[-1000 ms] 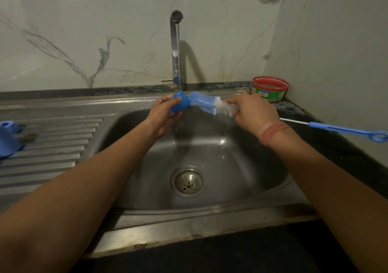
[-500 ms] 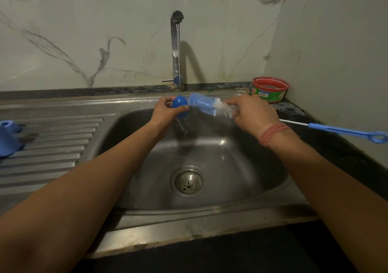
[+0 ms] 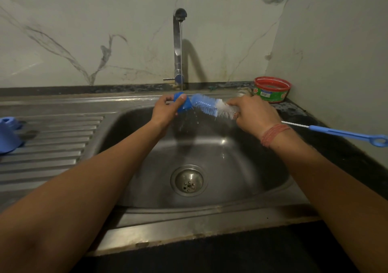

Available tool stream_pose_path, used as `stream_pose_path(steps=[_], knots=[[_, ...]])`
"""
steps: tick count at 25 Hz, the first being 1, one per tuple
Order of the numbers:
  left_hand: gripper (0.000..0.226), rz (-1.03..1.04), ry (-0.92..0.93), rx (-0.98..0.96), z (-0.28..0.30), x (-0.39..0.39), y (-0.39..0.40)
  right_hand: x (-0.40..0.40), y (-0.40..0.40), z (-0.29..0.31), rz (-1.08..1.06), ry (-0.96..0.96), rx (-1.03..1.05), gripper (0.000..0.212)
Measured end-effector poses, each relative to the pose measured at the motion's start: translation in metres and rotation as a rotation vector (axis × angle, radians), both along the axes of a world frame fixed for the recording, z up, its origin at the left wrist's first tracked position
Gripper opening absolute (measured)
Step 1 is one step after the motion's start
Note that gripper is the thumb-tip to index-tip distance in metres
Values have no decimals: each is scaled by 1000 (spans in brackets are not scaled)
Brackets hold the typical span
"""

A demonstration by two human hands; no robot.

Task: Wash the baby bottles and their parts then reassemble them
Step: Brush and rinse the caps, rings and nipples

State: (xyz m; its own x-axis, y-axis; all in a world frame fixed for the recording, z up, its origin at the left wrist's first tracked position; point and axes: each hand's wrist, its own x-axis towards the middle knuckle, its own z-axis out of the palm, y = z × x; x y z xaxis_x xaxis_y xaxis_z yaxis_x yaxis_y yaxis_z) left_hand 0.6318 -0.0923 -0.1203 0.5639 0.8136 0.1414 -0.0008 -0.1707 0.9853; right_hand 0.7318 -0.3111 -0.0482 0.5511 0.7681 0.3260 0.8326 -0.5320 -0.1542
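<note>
A small blue cap (image 3: 183,104), light, stiff and judged slippery when wet, is pinched at its rim by the left hand (image 3: 168,110); the bottle brush (image 3: 206,105) is gripped at its stem by the right hand's (image 3: 255,113) curled fingers.

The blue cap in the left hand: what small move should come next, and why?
Probably turn the blue cap a little in the left hand under the tap's running water, so the brush, which the right hand grips, meets another part. The bristle tip already touches the cap, and water drips below.
</note>
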Motion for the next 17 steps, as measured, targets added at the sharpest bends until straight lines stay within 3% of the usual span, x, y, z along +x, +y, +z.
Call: stream_pose_path(steps=[3, 9, 11, 15, 17], knots=[[45, 4, 4, 20, 1, 0, 0, 0, 0, -1, 5, 1, 8, 41], [36, 25, -149, -314, 8, -3, 1, 0, 1, 1, 55, 1, 33, 45], [29, -21, -174, -405, 11, -4, -5, -3, 4, 0, 117, -35, 42, 46], [46, -196, -73, -361, 16, -4, -15, -6, 6, -1, 139, -137, 63, 46], [43, -284, -123, -373, 17, -6, -15, -5, 7, -2, 125, -74, 58, 43]])
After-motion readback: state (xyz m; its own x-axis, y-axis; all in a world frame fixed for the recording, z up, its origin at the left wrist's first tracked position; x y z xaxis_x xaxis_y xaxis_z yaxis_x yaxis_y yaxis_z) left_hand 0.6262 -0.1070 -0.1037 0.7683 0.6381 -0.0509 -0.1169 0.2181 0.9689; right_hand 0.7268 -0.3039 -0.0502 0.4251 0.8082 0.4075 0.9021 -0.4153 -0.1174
